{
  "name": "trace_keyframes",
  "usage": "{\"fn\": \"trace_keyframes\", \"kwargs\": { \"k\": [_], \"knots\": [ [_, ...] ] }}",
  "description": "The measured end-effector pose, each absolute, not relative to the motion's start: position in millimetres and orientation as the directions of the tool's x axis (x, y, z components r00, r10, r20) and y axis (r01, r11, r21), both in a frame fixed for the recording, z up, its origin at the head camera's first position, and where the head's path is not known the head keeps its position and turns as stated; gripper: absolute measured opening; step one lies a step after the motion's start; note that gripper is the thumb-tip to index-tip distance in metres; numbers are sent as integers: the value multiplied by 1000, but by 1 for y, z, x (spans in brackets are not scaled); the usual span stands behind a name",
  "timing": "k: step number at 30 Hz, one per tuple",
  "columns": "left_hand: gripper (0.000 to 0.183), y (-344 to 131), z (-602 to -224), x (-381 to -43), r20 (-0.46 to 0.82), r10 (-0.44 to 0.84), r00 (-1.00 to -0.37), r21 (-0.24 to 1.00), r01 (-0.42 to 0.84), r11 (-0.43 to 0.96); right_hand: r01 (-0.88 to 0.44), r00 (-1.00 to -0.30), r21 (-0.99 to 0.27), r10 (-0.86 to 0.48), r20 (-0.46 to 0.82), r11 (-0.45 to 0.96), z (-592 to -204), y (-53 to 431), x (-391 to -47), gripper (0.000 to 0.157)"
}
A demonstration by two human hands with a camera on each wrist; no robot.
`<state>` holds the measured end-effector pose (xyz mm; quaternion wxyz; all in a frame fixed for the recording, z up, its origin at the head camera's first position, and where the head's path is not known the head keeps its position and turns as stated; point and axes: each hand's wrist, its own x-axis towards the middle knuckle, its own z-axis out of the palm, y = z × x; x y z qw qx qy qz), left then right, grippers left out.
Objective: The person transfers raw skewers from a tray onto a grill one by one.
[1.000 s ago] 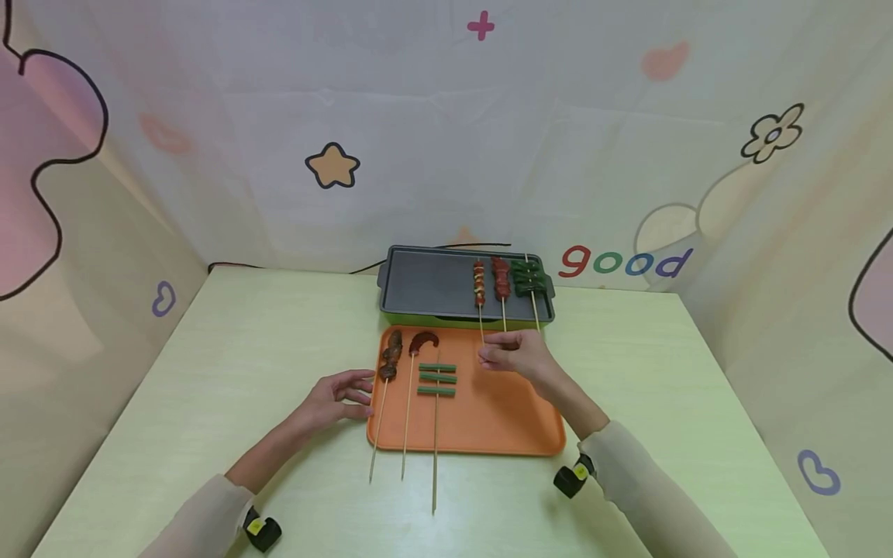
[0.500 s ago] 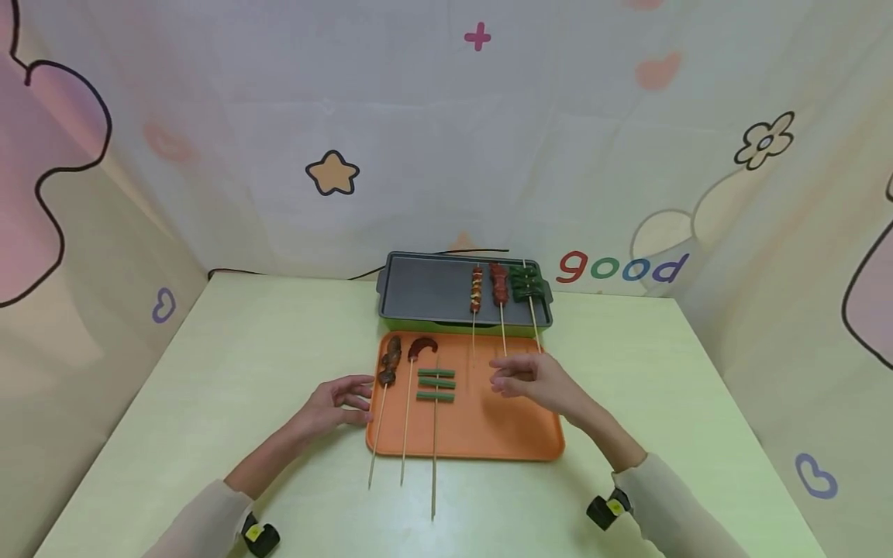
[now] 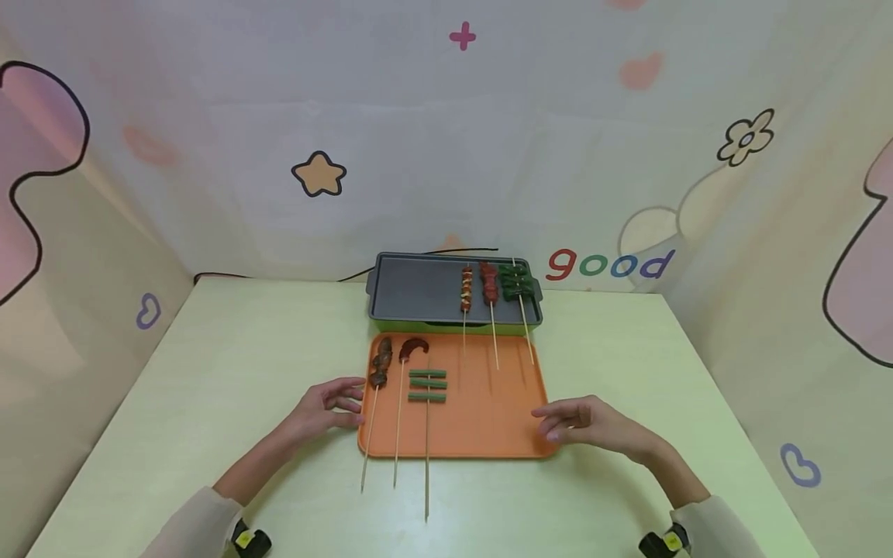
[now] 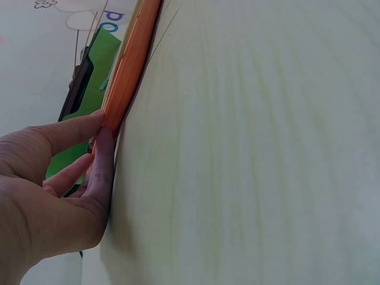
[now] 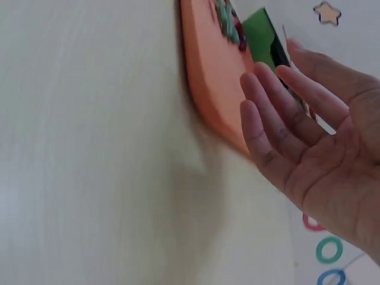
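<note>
My left hand (image 3: 324, 407) touches the left edge of an orange tray (image 3: 488, 426) with relaxed fingertips; in the left wrist view its thumb and fingers (image 4: 83, 127) meet the tray's side wall. My right hand (image 3: 593, 425), holding nothing, hovers by the tray's right edge; its palm and loosely bent fingers show in the right wrist view. Across the tray's left half lie a brown meat skewer (image 3: 380, 364), a skewer with a curled dark-red piece (image 3: 413, 347) and one with green bean-like sticks (image 3: 428, 384). Their sticks overhang the tray's front edge.
Behind the tray stands a green-sided grill with a dark grey plate (image 3: 425, 291). At its right end lie a red-and-yellow skewer (image 3: 466, 291), a red meat skewer (image 3: 489, 285) and a green leafy skewer (image 3: 516, 283), sticks reaching over the tray. A black cable (image 3: 223, 274) runs behind.
My right hand has let go of the red-and-yellow skewer's stick on the grill and moved right and nearer to me, to the tray's right edge. My left hand has stayed at the left edge.
</note>
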<state>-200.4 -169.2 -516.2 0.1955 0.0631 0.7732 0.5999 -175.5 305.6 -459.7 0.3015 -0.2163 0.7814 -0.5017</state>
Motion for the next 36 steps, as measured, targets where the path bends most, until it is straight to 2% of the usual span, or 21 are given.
{"fn": "trace_keyframes", "kwargs": {
  "k": [6, 11, 19, 24, 28, 36],
  "knots": [
    [65, -169, -517, -202, -233, 322, -918, 949, -142, 283, 6, -842, -909, -488, -230, 417, -477, 320, -187, 54],
    [63, -167, -520, -201, -220, 317, -922, 950, -128, 286, 22, -890, -923, -413, -193, 384, -492, 323, -197, 61],
    [59, -169, -517, -194, -155, 320, -935, 962, -70, 263, 25, -882, -933, -432, -191, 360, -503, 324, -204, 63],
    [51, -176, -512, -176, -177, 305, -936, 968, -110, 224, 34, -875, -926, -436, -209, 377, -504, 319, -208, 64],
    [46, -176, -508, -157, -202, 322, -925, 960, -123, 251, 57, -877, -922, -423, -230, 383, -507, 317, -205, 65],
    [51, -167, -506, -121, -288, 378, -880, 953, -223, 207, 81, -886, -922, -397, -240, 377, -505, 319, -201, 66]
  ]
}}
